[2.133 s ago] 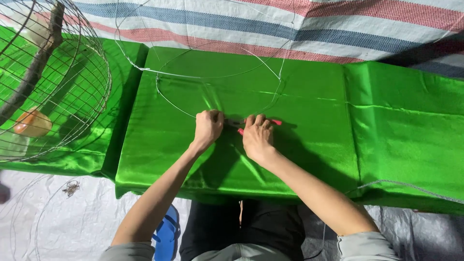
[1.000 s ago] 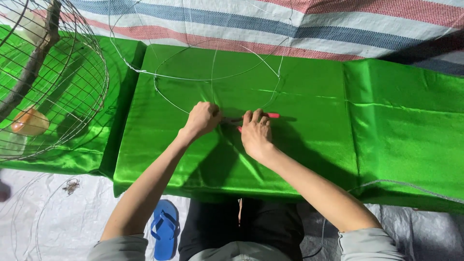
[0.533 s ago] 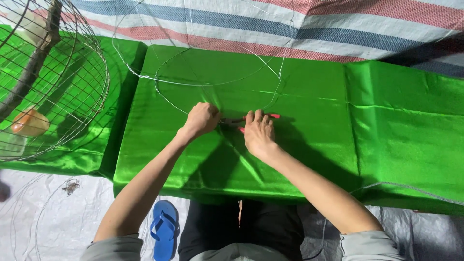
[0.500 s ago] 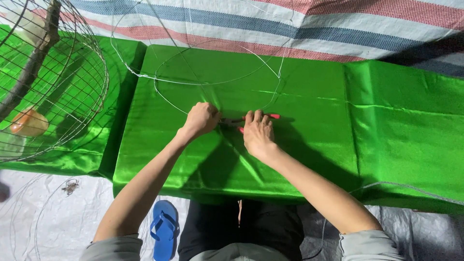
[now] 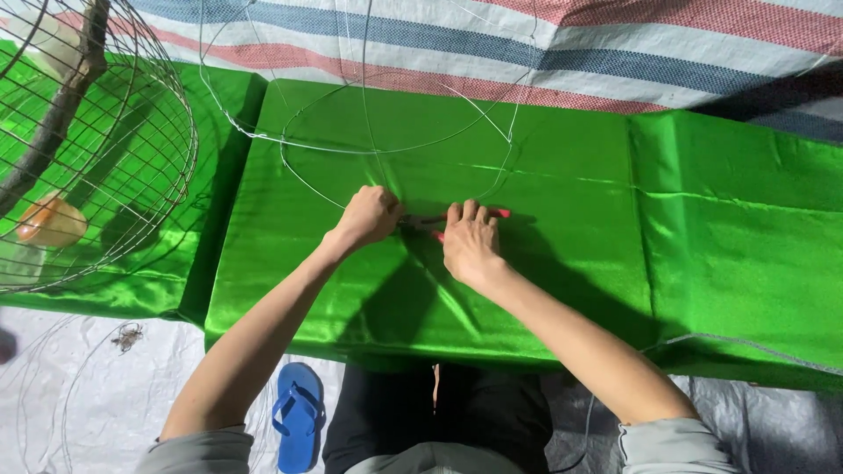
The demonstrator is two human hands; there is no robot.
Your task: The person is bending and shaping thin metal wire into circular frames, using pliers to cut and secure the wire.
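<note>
Right at the middle of the green satin-covered table (image 5: 562,290), the thin wire frame (image 5: 351,151) loops up from where both hands meet. The left hand (image 5: 369,216) is closed tight around the wire at its low point, while the right hand (image 5: 471,244) is clamped on red-handled pliers (image 5: 492,213), nose pointing at that spot. Best judged: keep the wire pinned flat and squeeze squarely. Off left stands a round wire cage (image 5: 114,158); no packages, labels or signs show, only a striped tarp (image 5: 615,53) behind.
</note>
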